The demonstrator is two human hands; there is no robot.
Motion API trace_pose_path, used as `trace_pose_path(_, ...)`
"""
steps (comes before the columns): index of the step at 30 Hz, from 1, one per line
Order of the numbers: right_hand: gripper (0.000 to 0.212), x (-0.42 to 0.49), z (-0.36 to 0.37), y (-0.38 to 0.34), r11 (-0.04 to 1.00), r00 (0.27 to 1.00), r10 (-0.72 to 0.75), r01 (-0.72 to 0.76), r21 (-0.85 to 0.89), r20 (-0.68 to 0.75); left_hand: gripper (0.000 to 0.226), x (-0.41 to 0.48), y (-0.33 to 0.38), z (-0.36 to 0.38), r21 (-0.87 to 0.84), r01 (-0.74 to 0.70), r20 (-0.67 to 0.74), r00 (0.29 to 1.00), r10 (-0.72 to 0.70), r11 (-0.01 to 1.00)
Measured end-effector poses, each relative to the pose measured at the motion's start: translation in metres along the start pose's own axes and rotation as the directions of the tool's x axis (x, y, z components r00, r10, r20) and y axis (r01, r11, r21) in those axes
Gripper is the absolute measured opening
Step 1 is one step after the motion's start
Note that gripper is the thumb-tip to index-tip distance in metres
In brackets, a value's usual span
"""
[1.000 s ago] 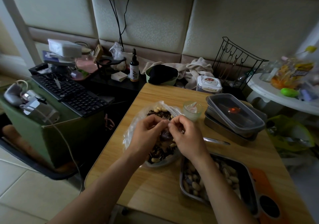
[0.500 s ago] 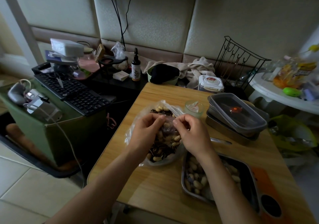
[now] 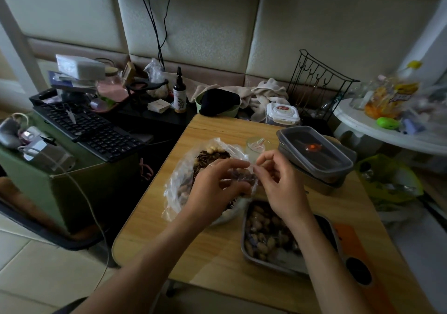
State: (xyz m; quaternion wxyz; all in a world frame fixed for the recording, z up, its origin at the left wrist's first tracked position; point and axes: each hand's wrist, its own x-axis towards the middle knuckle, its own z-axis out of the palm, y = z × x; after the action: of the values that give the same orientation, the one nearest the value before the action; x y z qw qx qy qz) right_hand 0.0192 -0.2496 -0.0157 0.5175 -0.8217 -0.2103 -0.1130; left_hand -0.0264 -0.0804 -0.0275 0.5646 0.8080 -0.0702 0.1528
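Progress partial: left hand [image 3: 215, 189] and right hand [image 3: 284, 187] hover over the open bag of mixed nuts [image 3: 174, 192] on the counter [image 3: 212, 253], fingers of both pinched on a small film-covered piece [image 3: 243, 177]. Beside it the tray [image 3: 243, 240] (steel, shallow) holds one layer of nuts; the bag looks mostly full.

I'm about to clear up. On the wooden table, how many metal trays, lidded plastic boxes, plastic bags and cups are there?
Metal tray: 2, one near, one far, under the box
Lidded plastic box: 1
Clear plastic bag: 1
Clear cup: 1
Total: 5
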Motion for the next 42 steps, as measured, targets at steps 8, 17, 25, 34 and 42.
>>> trace_pose_path(8,0.022,-0.037,-0.046,0.007,0.982,0.985,-0.074,0.1,-0.163,0.159,0.056,-0.022,0.009,0.023,0.021,0.028,0.003,1.0,-0.028,0.999)
trace_pose_path(17,0.023,-0.082,-0.107,0.017,0.967,0.912,0.253,-0.23,-0.109,0.322,0.045,-0.046,0.023,0.066,0.117,0.0,0.26,0.965,-0.031,0.993)
trace_pose_path(25,0.012,-0.095,-0.122,0.02,0.92,0.843,0.376,-0.289,-0.265,0.385,0.064,-0.048,0.016,0.074,0.524,-0.338,0.463,0.883,0.072,0.782)
trace_pose_path(34,0.007,-0.092,-0.108,0.009,0.762,0.854,0.408,-0.124,-0.635,0.322,0.034,-0.047,0.012,0.075,0.49,-0.357,0.458,0.882,0.114,0.795)
trace_pose_path(42,0.016,-0.097,-0.105,0.004,0.754,0.799,0.545,-0.333,-0.567,0.255,0.042,-0.047,0.018,0.081,0.481,-0.356,0.44,0.889,0.13,0.801)
